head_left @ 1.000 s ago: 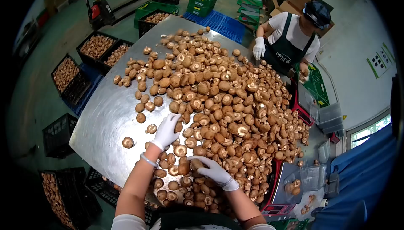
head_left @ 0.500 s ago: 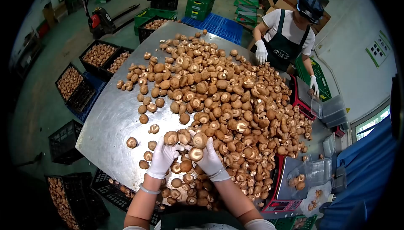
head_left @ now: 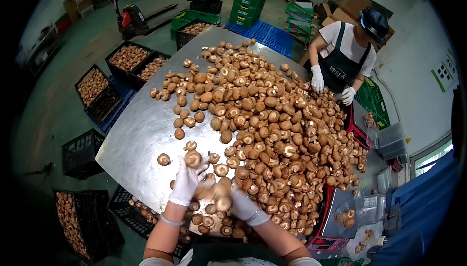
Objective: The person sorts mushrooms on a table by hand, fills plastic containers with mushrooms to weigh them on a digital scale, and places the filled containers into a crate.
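Left hand (head_left: pixel 188 181) pinching a mushroom (head_left: pixel 193 158) over the table's (head_left: pixel 131 156) near side; right hand (head_left: pixel 247 207) blurred, grip I cannot tell; blurred mushrooms (head_left: pixel 223 201) between them could, if loosely cupped, slip and roll off the near edge.

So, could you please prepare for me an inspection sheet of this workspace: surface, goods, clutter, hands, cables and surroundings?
Surface: metal table, bare over much of its left side.
Job's things: mushrooms heaped across the middle and right; a few lie apart at left.
Clutter: clear plastic trays beside the nearer red scale.
Left hand: white-gloved, holds a mushroom.
Right hand: gloved, blurred; grip cannot be told.
Cables: none made out for certain.
Surroundings: co-worker at far right; black crates and pallet truck on the floor.
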